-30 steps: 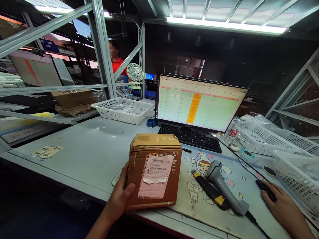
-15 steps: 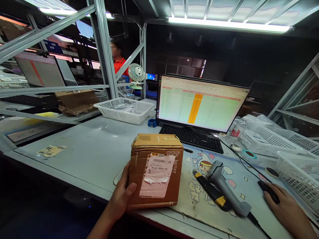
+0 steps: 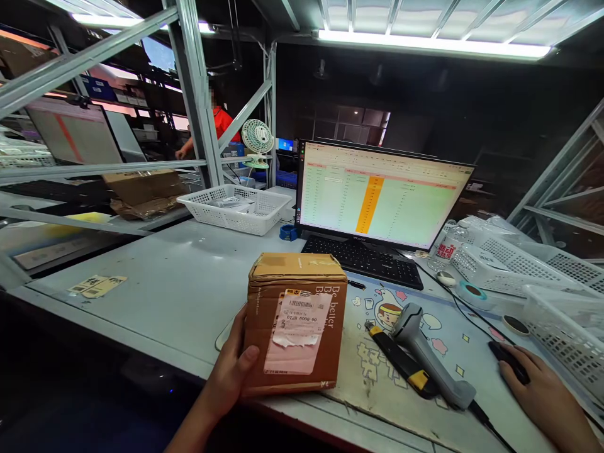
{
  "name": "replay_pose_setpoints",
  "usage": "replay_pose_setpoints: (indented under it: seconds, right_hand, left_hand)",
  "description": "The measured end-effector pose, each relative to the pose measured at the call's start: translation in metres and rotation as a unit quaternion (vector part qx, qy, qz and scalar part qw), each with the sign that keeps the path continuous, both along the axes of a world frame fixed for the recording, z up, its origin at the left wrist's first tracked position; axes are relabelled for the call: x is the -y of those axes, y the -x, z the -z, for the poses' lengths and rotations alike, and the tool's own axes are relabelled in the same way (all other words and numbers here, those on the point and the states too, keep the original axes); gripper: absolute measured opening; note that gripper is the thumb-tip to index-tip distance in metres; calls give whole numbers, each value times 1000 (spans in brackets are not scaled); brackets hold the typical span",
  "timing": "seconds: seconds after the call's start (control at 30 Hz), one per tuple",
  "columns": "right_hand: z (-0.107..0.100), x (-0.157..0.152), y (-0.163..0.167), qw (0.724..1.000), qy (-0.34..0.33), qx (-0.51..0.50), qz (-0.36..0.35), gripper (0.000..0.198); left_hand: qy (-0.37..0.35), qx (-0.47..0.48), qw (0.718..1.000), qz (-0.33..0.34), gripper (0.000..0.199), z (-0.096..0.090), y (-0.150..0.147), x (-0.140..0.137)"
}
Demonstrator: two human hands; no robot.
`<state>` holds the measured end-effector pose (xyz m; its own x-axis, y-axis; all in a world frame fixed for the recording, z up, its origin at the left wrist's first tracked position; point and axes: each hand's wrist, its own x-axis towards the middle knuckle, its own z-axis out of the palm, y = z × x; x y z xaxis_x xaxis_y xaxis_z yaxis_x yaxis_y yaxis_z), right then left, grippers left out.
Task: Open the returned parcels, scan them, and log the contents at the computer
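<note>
- Gripping the cardboard box [image 3: 296, 321] by its near-left corner, left hand [image 3: 231, 372] holds it upright on the desk's near edge.
- Right hand [image 3: 542, 393] rests curled over the mouse [image 3: 508, 362], far right.
- Box sealed; scanner [image 3: 427, 355] lying untouched beside it.
- Label reads "6720 0000 00"; box print "Be better".
</note>
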<state>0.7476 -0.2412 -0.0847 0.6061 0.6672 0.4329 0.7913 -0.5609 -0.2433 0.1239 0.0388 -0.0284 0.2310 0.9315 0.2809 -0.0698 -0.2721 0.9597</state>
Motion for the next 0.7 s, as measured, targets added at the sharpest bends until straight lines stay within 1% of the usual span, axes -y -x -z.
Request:
replay_pose_setpoints:
  seconds: [0.17,0.4,0.5,0.7]
  right_hand:
    - [1,1,0,1000,-1,-1,-2,72]
    - [0,0,1,1000,-9,15,-2,69]
    - [-1,0,2,1000,-18,11,-6,68]
    - [-3,0,3,1000,-6,0,-2,72]
  left_hand:
    - [-7,-16,1000,16,105,0,1,-1]
    - [7,-6,1000,-4,105,-10,-3,7]
    - [12,2,1000,-12,106,-11,-5,8]
    - [12,5,1000,-7,105,-12,-5,8]
